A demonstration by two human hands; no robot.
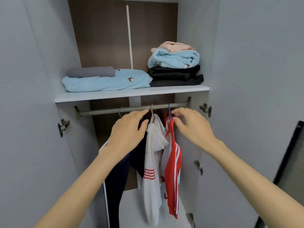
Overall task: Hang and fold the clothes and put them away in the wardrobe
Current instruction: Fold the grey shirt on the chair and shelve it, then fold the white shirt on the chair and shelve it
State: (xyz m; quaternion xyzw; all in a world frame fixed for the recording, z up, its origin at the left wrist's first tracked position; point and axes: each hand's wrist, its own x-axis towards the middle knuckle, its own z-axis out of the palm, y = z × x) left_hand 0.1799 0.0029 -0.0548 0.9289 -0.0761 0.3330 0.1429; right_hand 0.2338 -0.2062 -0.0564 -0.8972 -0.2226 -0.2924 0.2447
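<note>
Left hand (pixel 126 129) is laid slack on the navy garment (pixel 115 178), right hand (pixel 192 127) curled by the red jacket (pixel 171 175), grip unclear, presumably spacing them.

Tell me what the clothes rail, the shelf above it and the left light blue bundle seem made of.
Clothes rail: likely metal, dull grey sheen. Shelf: probably laminated board, smooth matte white, square edge. Left light blue bundle: soft fleece or terry, judging by its fuzzy surface and plump folds.
</note>
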